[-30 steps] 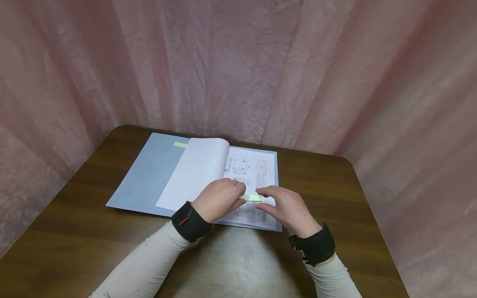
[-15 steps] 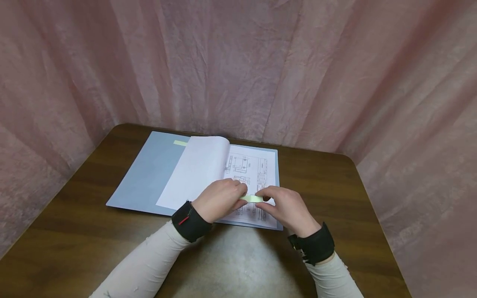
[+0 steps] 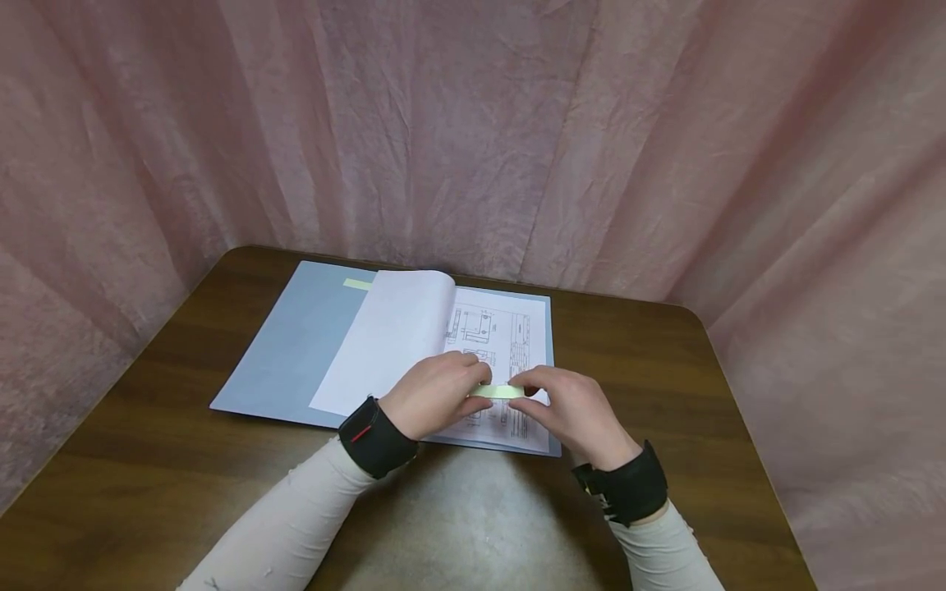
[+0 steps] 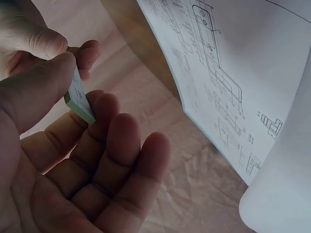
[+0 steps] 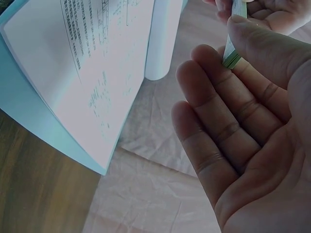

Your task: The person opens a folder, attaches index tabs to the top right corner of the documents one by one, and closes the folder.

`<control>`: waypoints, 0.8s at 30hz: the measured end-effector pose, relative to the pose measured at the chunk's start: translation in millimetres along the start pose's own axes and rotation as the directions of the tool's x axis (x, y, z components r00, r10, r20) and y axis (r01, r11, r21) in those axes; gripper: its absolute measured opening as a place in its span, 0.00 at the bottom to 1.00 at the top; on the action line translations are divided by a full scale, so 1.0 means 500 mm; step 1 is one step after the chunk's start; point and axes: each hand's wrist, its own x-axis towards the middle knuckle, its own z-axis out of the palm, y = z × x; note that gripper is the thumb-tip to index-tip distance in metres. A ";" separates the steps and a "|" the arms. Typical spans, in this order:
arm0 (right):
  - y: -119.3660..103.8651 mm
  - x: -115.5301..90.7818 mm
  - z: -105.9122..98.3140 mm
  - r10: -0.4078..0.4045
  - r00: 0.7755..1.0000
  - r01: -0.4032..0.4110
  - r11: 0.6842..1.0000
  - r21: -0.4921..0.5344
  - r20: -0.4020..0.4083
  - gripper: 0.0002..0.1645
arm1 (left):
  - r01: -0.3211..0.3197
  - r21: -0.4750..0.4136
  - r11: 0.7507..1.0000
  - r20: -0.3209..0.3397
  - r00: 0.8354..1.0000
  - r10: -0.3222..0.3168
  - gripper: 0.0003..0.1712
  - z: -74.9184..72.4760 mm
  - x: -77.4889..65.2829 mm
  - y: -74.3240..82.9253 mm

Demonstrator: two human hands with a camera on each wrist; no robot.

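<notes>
A small pad of pale green sticky notes [image 3: 498,392] is held over the drawing sheet [image 3: 528,328]. My left hand [image 3: 439,394] pinches its left end between thumb and fingers. At the other end, my right hand [image 3: 580,410] grips it with thumb and fingertips. The left wrist view shows the pad [image 4: 79,99] with a pale printed face and a green edge. From the right wrist, the pad's layered green edge [image 5: 232,60] appears under the thumb. Beneath the hands lies an open grey-blue folder [image 3: 288,353].
A white page [image 3: 399,328] is turned over to the left, curling at the spine. One pale green sticky strip [image 3: 357,284] lies on the folder's left cover near the top. Folder and papers rest on a brown wooden table [image 3: 636,361], with a pink curtain [image 3: 473,139] behind.
Both hands stay almost in place, shifting only slightly. A little more of the green pad shows between them now. The folder and its pages look unmoved.
</notes>
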 end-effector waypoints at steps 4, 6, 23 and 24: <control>0.001 -0.001 -0.002 0.006 1.000 -0.006 1.000 0.007 0.005 0.16 | -0.001 0.000 1.000 -0.014 1.000 0.001 0.14 0.000 -0.001 0.000; 0.001 -0.001 -0.003 0.005 1.000 -0.005 1.000 0.010 0.007 0.18 | 0.004 0.006 1.000 -0.020 1.000 -0.004 0.14 0.000 -0.001 0.000; 0.001 -0.003 -0.005 -0.032 0.999 0.033 0.999 0.027 -0.024 0.18 | 0.008 0.004 1.000 -0.022 1.000 -0.008 0.14 0.007 0.000 0.001; 0.000 -0.004 -0.005 -0.030 0.999 0.031 0.999 0.027 -0.023 0.18 | 0.008 0.004 1.000 -0.021 1.000 -0.008 0.13 0.007 0.000 0.001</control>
